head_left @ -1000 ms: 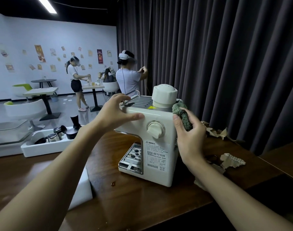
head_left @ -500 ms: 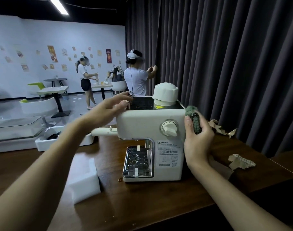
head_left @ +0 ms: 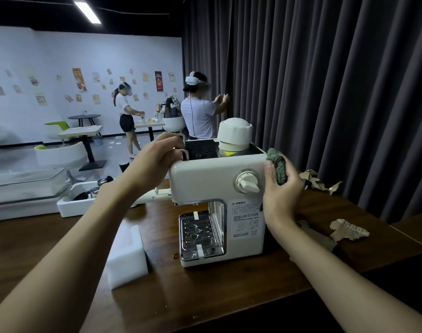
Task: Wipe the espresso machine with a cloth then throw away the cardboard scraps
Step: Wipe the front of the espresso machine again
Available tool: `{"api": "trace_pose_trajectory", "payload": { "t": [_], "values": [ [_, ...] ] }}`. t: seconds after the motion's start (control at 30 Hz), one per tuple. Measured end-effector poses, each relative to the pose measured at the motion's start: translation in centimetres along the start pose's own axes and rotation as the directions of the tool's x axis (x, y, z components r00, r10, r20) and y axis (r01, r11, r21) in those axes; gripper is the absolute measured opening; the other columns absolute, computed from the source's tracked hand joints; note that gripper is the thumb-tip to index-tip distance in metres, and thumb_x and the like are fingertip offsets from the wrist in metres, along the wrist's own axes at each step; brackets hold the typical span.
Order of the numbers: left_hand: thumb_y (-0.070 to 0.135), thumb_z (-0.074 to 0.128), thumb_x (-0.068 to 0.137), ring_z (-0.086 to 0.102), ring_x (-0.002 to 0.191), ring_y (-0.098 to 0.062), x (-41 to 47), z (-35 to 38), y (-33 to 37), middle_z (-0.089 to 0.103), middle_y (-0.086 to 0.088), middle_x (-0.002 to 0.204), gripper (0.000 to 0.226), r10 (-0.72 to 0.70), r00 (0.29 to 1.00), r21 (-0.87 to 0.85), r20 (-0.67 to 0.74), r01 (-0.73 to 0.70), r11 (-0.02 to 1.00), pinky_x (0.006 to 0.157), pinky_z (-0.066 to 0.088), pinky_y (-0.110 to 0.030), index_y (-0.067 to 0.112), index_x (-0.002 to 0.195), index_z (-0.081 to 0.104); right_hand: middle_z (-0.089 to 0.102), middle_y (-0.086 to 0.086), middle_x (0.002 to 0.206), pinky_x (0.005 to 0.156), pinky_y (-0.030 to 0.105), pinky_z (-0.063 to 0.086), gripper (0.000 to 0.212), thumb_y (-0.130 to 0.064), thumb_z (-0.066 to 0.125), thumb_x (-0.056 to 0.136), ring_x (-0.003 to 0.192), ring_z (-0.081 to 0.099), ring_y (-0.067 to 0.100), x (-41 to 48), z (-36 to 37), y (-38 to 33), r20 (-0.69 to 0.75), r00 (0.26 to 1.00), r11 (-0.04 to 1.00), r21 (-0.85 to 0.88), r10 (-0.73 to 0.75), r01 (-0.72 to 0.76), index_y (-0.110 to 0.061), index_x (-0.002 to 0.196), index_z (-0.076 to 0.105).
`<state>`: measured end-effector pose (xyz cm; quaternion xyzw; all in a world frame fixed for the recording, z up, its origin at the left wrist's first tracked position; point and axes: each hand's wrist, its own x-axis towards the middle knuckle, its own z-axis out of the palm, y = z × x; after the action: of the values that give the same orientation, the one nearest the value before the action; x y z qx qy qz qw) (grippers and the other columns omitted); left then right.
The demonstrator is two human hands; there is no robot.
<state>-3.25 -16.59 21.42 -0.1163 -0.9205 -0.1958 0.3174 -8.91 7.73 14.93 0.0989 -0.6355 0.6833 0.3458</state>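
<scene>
Green cloth [head_left: 278, 168] gripped in right hand [head_left: 283, 191] at 3 o'clock of the espresso machine [head_left: 212, 179]; left hand [head_left: 154, 164] grips its top rail. Better to wipe flat, downward; cardboard scraps [head_left: 349, 230] at 4 o'clock

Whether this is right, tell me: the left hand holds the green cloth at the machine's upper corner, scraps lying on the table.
Wrong hand: the head view shows the right hand holding the green cloth at the machine's upper corner. The scraps do lie on the table.
</scene>
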Motion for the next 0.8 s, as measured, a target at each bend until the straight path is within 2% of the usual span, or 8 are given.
{"api": "trace_pose_trajectory", "payload": {
  "t": [0.1,0.2,0.27,0.33,0.43,0.53,0.63,0.8],
  "values": [
    [0.025,0.043,0.097,0.052,0.091,-0.021,-0.7,-0.1,0.7,0.054,0.002,0.103,0.026,0.042,0.999,0.061,-0.010,-0.041,0.997,0.082,0.045,-0.041,0.008,0.098,0.063,0.068,0.009,0.115,0.096,0.025,0.048,0.031,-0.018,0.059,0.096,0.109,0.062,0.015,0.6,0.1,0.2,0.004,1.000,1.000,-0.001,0.018,-0.018,-0.002,0.122,0.064],
    [0.046,0.031,0.097,0.046,0.104,-0.029,-1.2,0.2,2.2,0.054,0.010,0.102,0.043,0.025,0.999,0.265,-0.029,-0.017,0.964,0.090,0.035,-0.044,0.021,0.101,0.065,0.070,0.004,0.109,0.091,0.023,0.052,0.027,-0.021,0.059,0.096,0.103,0.063,0.012,2.1,0.4,0.7,0.072,0.991,0.993,0.025,0.111,-0.113,-0.008,0.119,0.066],
    [0.051,0.030,0.095,0.044,0.107,-0.028,-1.1,0.4,3.2,0.054,0.012,0.097,0.045,0.052,0.997,0.354,-0.050,-0.031,0.935,0.093,0.024,-0.041,0.024,0.100,0.066,0.070,0.001,0.103,0.084,0.021,0.053,0.025,-0.020,0.062,0.095,0.096,0.064,0.011,2.8,0.5,0.8,0.095,0.979,0.982,0.044,0.180,-0.185,-0.010,0.116,0.068],
    [0.048,0.039,0.095,0.051,0.101,-0.027,-0.8,0.3,3.8,0.056,0.009,0.091,0.040,0.109,0.992,0.330,-0.059,-0.084,0.940,0.094,0.027,-0.038,0.020,0.096,0.067,0.070,0.000,0.103,0.084,0.022,0.055,0.027,-0.018,0.064,0.093,0.095,0.066,0.011,2.6,0.6,0.8,0.063,0.976,0.976,0.054,0.208,-0.212,-0.008,0.117,0.067],
    [0.037,0.061,0.096,0.055,0.082,-0.023,-0.1,0.0,4.1,0.050,0.010,0.083,0.025,0.155,0.987,0.194,-0.039,-0.145,0.970,0.072,0.037,-0.031,0.014,0.093,0.070,0.070,0.001,0.102,0.082,0.025,0.056,0.022,-0.019,0.065,0.093,0.092,0.066,0.009,1.5,0.5,1.1,0.028,0.965,0.958,0.113,0.261,-0.262,-0.009,0.112,0.068],
    [0.063,0.049,0.092,0.054,0.072,-0.018,0.6,1.1,5.3,0.059,0.005,0.080,0.055,0.189,0.982,0.244,-0.020,-0.179,0.953,0.065,0.042,-0.030,0.013,0.090,0.072,0.068,0.001,0.117,0.093,0.027,0.052,0.031,-0.020,0.068,0.090,0.106,0.062,0.010,1.4,0.4,1.0,0.031,0.951,0.938,0.157,0.309,-0.310,-0.014,0.121,0.065],
    [0.067,0.042,0.093,0.048,0.064,-0.017,0.9,2.6,6.6,0.054,0.003,0.073,0.059,0.207,0.977,0.263,-0.053,-0.186,0.947,0.061,0.033,-0.029,0.015,0.076,0.063,0.055,-0.008,0.127,0.101,0.021,0.042,0.041,-0.012,0.067,0.090,0.118,0.051,0.005,1.8,0.0,0.6,0.039,0.964,0.956,0.119,0.264,-0.267,-0.013,0.130,0.059],
    [0.073,0.044,0.088,0.046,0.060,-0.019,1.4,2.8,7.6,0.046,0.006,0.066,0.053,0.138,0.988,0.255,-0.068,-0.117,0.960,0.052,0.035,-0.031,0.028,0.063,0.040,0.060,0.001,0.124,0.088,0.002,0.038,0.036,-0.011,0.067,0.090,0.115,0.054,0.009,1.0,-0.5,1.4,0.047,0.994,0.995,-0.005,0.102,-0.102,-0.009,0.125,0.061]
  ]
}}
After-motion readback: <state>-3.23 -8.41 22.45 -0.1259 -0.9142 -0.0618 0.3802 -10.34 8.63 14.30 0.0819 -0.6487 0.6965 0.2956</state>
